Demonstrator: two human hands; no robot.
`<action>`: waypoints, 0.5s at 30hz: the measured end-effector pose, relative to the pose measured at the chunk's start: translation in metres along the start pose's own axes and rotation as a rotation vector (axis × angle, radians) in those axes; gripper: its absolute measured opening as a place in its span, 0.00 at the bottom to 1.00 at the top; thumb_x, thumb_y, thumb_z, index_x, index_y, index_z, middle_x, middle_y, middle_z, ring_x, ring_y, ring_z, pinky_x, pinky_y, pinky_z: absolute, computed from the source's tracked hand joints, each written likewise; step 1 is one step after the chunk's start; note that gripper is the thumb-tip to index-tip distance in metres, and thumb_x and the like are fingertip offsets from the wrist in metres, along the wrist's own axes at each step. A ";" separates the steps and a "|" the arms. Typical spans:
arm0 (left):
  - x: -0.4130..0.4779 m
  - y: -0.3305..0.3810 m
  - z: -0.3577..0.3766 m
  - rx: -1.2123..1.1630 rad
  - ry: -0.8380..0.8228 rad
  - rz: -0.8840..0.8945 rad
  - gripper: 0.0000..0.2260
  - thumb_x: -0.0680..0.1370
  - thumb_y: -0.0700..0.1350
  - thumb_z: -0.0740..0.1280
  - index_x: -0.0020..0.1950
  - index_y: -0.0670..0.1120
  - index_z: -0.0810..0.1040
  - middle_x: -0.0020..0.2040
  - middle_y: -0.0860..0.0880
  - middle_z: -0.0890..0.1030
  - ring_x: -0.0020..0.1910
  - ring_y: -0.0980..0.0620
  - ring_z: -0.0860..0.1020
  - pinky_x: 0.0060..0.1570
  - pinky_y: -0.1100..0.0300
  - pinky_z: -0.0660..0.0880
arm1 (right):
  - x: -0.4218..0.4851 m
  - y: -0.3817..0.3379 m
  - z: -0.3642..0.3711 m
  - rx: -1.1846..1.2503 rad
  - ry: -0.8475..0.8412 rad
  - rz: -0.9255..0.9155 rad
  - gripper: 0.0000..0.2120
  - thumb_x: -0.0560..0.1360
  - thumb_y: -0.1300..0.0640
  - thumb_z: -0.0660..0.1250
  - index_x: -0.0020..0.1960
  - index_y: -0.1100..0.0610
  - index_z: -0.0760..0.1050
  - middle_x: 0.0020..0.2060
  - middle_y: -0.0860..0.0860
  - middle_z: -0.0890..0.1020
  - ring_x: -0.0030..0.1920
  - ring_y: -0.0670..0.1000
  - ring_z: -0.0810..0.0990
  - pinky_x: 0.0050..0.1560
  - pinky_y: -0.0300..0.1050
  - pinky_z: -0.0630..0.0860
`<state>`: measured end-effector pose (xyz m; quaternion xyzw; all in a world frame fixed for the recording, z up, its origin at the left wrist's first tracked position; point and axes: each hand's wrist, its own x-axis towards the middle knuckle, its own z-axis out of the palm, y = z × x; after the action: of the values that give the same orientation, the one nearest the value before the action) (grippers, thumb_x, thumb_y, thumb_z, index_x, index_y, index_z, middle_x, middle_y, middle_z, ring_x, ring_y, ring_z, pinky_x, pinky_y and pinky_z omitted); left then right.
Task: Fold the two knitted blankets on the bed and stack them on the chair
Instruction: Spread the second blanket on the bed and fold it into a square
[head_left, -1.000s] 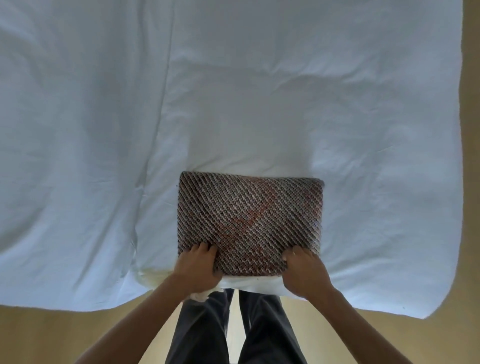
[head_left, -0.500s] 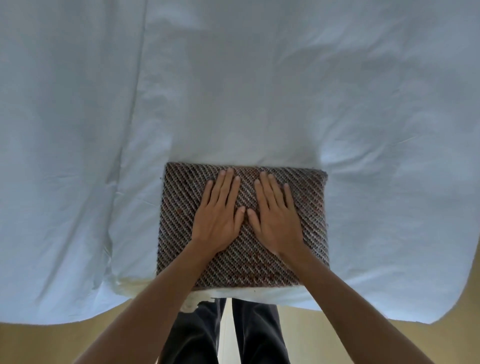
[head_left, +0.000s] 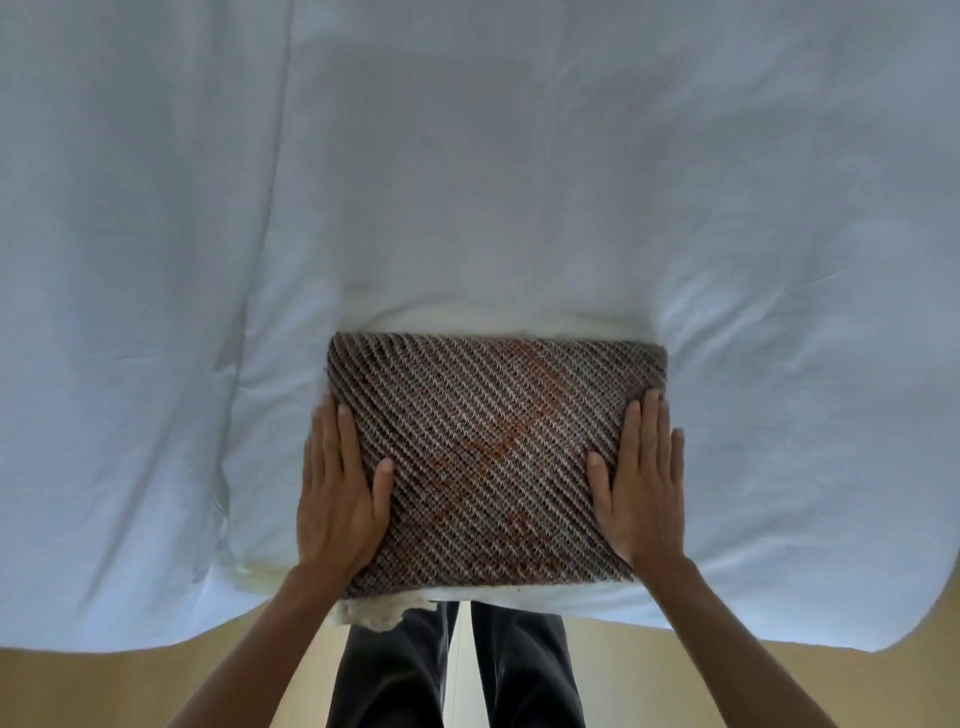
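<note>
A brown-and-white knitted blanket (head_left: 493, 457), folded into a thick rectangle with orange flecks, lies near the front edge of the bed (head_left: 467, 182). It seems to rest on a cream-white knitted blanket (head_left: 371, 616) whose rim shows at the front left and behind it. My left hand (head_left: 340, 493) lies flat on the brown blanket's left edge with straight fingers. On its right edge my right hand (head_left: 641, 488) presses flat in the same way. No chair is in view.
The bed is covered by a pale blue-white sheet with a seam running down the left side. Its front edge hangs over a tan floor (head_left: 104, 691). My legs in dark trousers (head_left: 457, 670) stand against the bed's edge.
My hands gripped the blanket's near edge, then pressed flat side by side on its middle. Now they have slid apart to its left and right edges.
</note>
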<state>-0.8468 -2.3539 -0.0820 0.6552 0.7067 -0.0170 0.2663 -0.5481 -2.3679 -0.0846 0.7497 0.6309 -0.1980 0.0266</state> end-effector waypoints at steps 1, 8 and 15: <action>-0.003 0.001 0.005 -0.003 -0.026 -0.020 0.33 0.78 0.61 0.42 0.76 0.41 0.39 0.77 0.43 0.42 0.77 0.46 0.44 0.75 0.47 0.49 | -0.002 -0.003 0.004 0.003 -0.026 0.014 0.33 0.78 0.43 0.45 0.75 0.62 0.46 0.75 0.59 0.48 0.76 0.57 0.46 0.74 0.58 0.49; -0.022 0.012 0.001 -0.187 0.036 -0.247 0.34 0.78 0.61 0.53 0.77 0.45 0.46 0.73 0.39 0.59 0.70 0.39 0.59 0.68 0.42 0.61 | -0.018 -0.013 -0.003 0.110 -0.020 0.171 0.34 0.78 0.41 0.49 0.76 0.59 0.44 0.76 0.61 0.49 0.75 0.60 0.49 0.73 0.58 0.50; -0.015 0.009 -0.006 -0.664 -0.024 -0.578 0.37 0.71 0.63 0.67 0.71 0.49 0.55 0.69 0.43 0.68 0.65 0.42 0.70 0.62 0.47 0.68 | -0.023 -0.024 -0.019 0.475 -0.050 0.529 0.37 0.73 0.45 0.64 0.74 0.54 0.49 0.67 0.59 0.65 0.65 0.61 0.65 0.63 0.63 0.67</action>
<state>-0.8407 -2.3641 -0.0677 0.3092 0.8250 0.1300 0.4549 -0.5687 -2.3796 -0.0548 0.8673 0.3506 -0.3437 -0.0826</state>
